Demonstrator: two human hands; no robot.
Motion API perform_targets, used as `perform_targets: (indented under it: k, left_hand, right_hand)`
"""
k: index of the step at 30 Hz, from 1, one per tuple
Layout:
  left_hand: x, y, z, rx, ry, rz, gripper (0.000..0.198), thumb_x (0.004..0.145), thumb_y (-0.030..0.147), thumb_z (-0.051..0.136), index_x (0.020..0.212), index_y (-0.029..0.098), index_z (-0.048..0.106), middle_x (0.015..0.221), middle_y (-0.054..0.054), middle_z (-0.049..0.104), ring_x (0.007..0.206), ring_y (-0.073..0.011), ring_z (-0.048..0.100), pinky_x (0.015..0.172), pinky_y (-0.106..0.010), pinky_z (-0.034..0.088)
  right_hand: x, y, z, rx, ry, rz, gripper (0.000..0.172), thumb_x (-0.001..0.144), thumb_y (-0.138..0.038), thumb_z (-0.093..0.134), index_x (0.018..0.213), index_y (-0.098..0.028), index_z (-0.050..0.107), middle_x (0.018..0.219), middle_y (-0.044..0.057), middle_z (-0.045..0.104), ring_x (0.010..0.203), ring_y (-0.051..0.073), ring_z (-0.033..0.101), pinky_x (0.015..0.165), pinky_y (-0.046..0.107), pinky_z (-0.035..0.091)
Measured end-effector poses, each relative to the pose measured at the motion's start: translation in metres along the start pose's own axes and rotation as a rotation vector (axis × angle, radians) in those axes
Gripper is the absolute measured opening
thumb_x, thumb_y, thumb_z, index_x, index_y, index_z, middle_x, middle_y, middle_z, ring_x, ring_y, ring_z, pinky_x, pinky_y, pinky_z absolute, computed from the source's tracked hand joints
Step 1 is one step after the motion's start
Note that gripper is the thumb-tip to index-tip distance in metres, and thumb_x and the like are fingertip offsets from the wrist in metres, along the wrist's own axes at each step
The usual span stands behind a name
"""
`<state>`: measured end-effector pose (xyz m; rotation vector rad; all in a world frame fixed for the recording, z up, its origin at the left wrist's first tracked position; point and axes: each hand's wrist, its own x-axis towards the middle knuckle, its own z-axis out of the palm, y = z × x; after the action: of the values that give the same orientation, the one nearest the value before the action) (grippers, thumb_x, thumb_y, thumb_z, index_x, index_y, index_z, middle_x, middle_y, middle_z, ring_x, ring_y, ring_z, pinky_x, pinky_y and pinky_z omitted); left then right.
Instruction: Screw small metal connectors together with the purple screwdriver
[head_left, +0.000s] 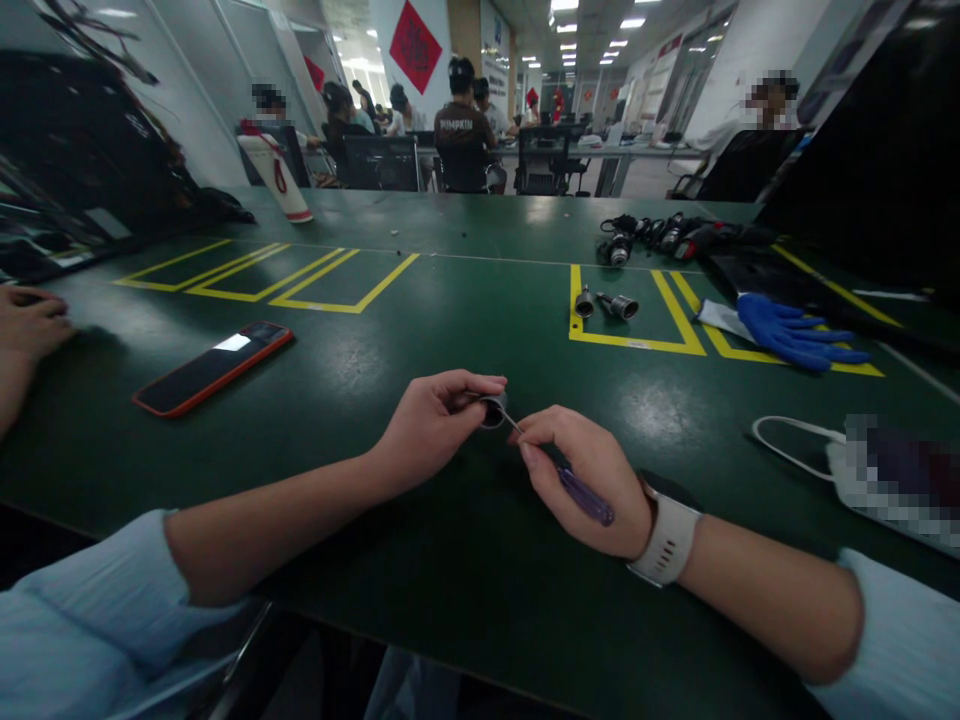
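My left hand (431,425) is closed round a small grey metal cylinder (493,410) just above the green table (465,560). My right hand (585,480) pinches a thin screwdriver with a purple handle (586,496); its metal tip reaches into the cylinder's open end. A white watch sits on my right wrist. Two more small metal parts (607,303) lie farther back inside a yellow-taped box.
A red-edged phone (214,367) lies at the left. A blue glove (795,332) lies at the right, with a pile of black parts (660,238) behind it. A white cable (795,440) loops at the right. Another person's hand (26,325) rests at the far left. A white cup (276,178) stands at the back.
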<state>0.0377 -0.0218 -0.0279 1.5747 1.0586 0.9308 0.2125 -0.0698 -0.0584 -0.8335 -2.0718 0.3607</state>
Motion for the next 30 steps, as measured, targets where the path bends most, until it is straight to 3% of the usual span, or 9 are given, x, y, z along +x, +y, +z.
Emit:
perform_targets:
  k: [15,19,23,27,30]
  left_hand:
    - [0.001,-0.001,0.0,-0.058,0.017,-0.055,0.02,0.068,0.009,0.061,0.086,0.011,0.069,0.105,-0.009,0.071,0.091,-0.0184,0.068,0.081,-0.03,0.055]
    - [0.009,-0.003,-0.008,-0.059,0.107,-0.041,0.025,0.065,0.013,0.068,0.09,0.013,0.069,0.095,-0.006,0.072,0.088,-0.0179,0.067,0.085,-0.032,0.053]
    - [0.046,-0.011,-0.036,-0.051,0.271,0.01,0.024,0.067,0.022,0.071,0.089,0.013,0.069,0.083,-0.004,0.071,0.077,-0.0168,0.067,0.08,-0.034,0.054]
    - [0.108,-0.025,-0.087,0.061,0.459,0.076,0.011,0.07,0.018,0.065,0.079,0.011,0.067,0.083,-0.005,0.069,0.08,-0.0179,0.065,0.074,-0.033,0.056]
    - [0.147,-0.034,-0.124,0.199,0.604,0.064,0.014,0.07,0.019,0.064,0.081,0.01,0.066,0.076,-0.001,0.067,0.082,-0.0166,0.065,0.08,-0.032,0.053]
  right_hand:
    - [0.0,0.001,-0.002,0.011,0.023,-0.002,0.009,0.084,-0.009,0.047,0.084,-0.016,0.052,0.081,0.006,0.064,0.075,0.016,0.059,0.069,0.031,0.047]
    - [0.0,0.0,-0.002,0.023,0.014,-0.035,0.008,0.084,-0.01,0.047,0.084,-0.016,0.053,0.08,0.006,0.064,0.073,0.016,0.058,0.067,0.03,0.047]
    - [0.0,0.001,-0.002,0.036,-0.004,-0.036,0.008,0.085,-0.011,0.047,0.085,-0.016,0.054,0.08,0.006,0.064,0.073,0.016,0.058,0.067,0.03,0.047]
    - [0.002,0.001,-0.002,0.051,-0.04,-0.04,0.008,0.085,-0.012,0.046,0.084,-0.015,0.054,0.08,0.006,0.063,0.071,0.015,0.058,0.066,0.029,0.048]
    - [0.004,0.002,-0.002,0.059,-0.05,-0.064,0.008,0.085,-0.013,0.046,0.084,-0.016,0.053,0.079,0.006,0.063,0.07,0.015,0.057,0.065,0.029,0.048]
